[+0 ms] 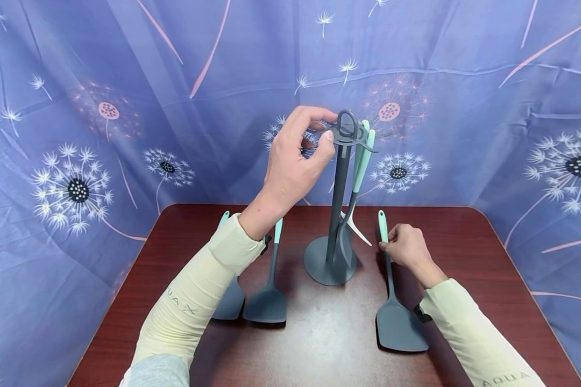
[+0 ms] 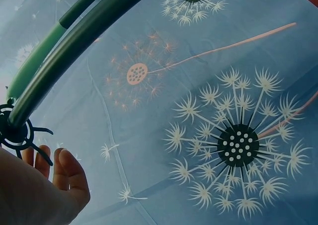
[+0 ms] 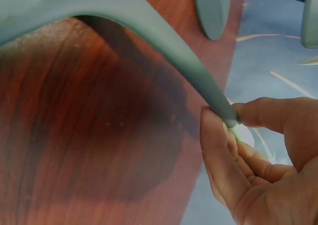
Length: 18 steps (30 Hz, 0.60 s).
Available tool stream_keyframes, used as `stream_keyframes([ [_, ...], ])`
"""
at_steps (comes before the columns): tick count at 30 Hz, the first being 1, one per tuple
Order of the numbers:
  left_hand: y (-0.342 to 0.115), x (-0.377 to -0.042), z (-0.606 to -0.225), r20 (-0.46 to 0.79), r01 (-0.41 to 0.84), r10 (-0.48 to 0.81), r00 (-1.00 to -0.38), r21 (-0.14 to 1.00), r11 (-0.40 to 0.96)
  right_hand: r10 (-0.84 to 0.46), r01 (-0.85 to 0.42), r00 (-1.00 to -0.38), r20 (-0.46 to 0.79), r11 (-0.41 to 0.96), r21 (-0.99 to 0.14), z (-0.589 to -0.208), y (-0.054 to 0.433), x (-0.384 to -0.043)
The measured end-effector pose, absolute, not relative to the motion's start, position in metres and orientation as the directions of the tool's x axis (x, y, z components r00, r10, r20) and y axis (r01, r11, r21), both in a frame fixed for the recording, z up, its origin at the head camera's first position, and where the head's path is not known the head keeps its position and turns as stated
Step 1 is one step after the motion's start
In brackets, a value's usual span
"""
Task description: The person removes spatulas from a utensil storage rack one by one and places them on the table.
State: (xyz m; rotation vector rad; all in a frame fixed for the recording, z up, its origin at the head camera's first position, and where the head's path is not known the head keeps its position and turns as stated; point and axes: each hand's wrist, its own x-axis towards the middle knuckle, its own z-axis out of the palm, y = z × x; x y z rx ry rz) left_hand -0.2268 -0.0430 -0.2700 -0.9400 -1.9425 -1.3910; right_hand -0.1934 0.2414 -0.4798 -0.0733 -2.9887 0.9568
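Observation:
My left hand is raised to the top of a dark grey utensil stand, its thumb and fingers curled about the hooked ring under the loop. In the left wrist view, the fingertips show beside the hooks. From the stand's far right side hangs a utensil with a mint handle; its lower end is partly hidden by the pole. My right hand pinches a grey spatula where the mint handle meets the grey shaft. In the right wrist view, thumb and fingers hold that shaft.
Left of the stand, two more grey spatulas lie on the brown table: one fully visible blade, the other blade partly behind my left sleeve. A slim white piece shows behind the stand's base. A patterned blue curtain surrounds the table.

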Motion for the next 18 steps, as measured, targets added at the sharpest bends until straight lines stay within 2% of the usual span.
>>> stream_keyframes([
  [11,-0.043,-0.227,-0.270,0.777,0.805,0.216,-0.591,0.552,0.216,0.054,0.084,-0.996,-0.069,0.818,-0.569,-0.487,0.243,-0.196],
  [18,-0.043,-0.227,-0.270,0.775,0.804,0.217,-0.593,0.553,0.220,0.069,0.142,-0.987,-0.148,0.812,-0.566,-0.491,0.242,-0.199],
])
